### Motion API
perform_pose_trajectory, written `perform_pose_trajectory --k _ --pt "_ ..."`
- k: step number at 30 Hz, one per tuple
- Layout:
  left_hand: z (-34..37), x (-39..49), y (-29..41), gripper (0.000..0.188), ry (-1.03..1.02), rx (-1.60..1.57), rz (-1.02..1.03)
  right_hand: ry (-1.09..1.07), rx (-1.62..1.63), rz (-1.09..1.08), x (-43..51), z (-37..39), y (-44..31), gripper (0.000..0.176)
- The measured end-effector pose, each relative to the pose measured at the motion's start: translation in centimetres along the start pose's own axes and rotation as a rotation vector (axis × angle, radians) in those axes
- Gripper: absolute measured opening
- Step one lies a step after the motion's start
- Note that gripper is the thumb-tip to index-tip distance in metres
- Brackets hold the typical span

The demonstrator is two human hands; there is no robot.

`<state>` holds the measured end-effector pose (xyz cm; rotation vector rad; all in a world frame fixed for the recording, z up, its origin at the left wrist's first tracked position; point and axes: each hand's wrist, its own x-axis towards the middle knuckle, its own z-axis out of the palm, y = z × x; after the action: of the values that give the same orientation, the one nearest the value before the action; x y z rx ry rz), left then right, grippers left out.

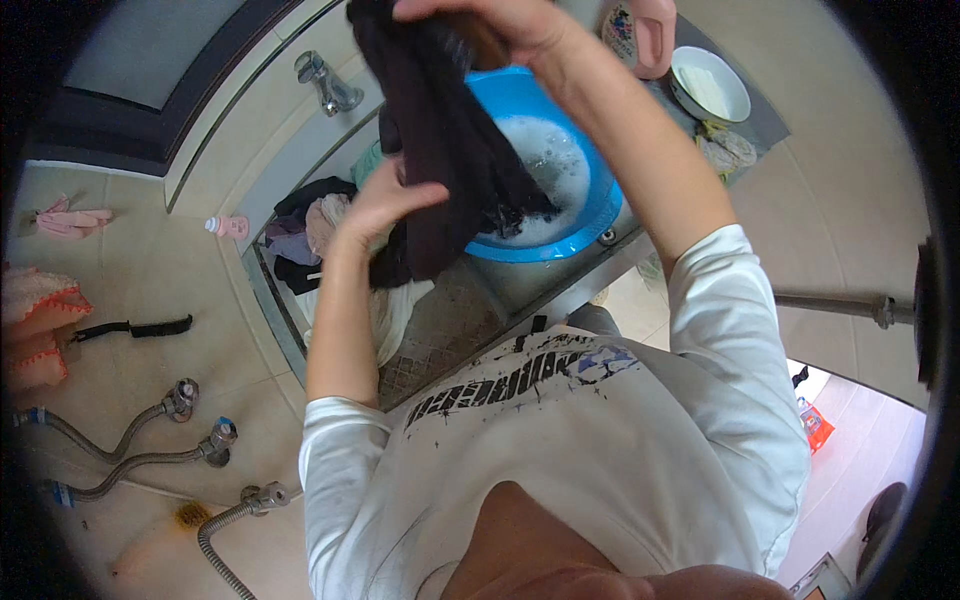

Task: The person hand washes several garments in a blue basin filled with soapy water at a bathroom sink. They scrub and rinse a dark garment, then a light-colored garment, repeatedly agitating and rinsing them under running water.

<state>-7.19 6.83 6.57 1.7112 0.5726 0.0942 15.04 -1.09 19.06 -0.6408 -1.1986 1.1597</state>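
A dark, wet garment (450, 142) hangs in front of me, its lower right end reaching the suds in a blue plastic basin (600, 202). At the top of the picture, my right hand (517, 26) grips the garment's upper part. Lower on its left side, my left hand (386, 199) touches the cloth. My left thumb is stretched across the front while the fingers are partly hidden by fabric, so how firmly they hold cannot be told. White foam (551, 176) covers much of the water in the basin.
Piled clothes (300, 232) lie left of the basin, below a metal faucet (328, 84). A pink jug (651, 37) and a white bowl (711, 84) stand at upper right. A small pink bottle (227, 226) is at left, near wall valves with braided hoses (135, 469).
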Motion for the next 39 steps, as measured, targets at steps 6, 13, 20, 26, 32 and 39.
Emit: perform_pose_trajectory --k 6,13,20,26,32,39 --pt "-2.7 -0.4 -3.1 0.054 0.269 0.293 -0.095 0.365 -0.287 -0.164 -1.7 -4.4 -6.0 0.019" --pt "-10.7 0.6 7.2 0.044 0.542 0.57 0.342 0.638 -0.329 -0.201 -4.6 -7.3 -10.8 0.024" --pt "-8.9 -0.5 13.7 0.047 0.622 1.038 0.379 0.665 -0.347 -0.326 -6.6 -8.1 -14.1 0.02" --pt "-9.3 -1.1 12.2 0.041 0.469 0.922 0.229 0.698 -0.422 -0.394 -7.6 -10.0 -13.5 0.018" --pt "-6.9 -3.5 11.6 0.033 0.405 0.702 0.233 0.763 -0.513 -0.413 -7.8 -10.5 -13.4 0.019" --pt "-0.1 -9.6 11.3 0.048 0.132 0.128 0.384 0.86 -0.665 -0.567 -4.5 -9.8 -14.5 0.026"
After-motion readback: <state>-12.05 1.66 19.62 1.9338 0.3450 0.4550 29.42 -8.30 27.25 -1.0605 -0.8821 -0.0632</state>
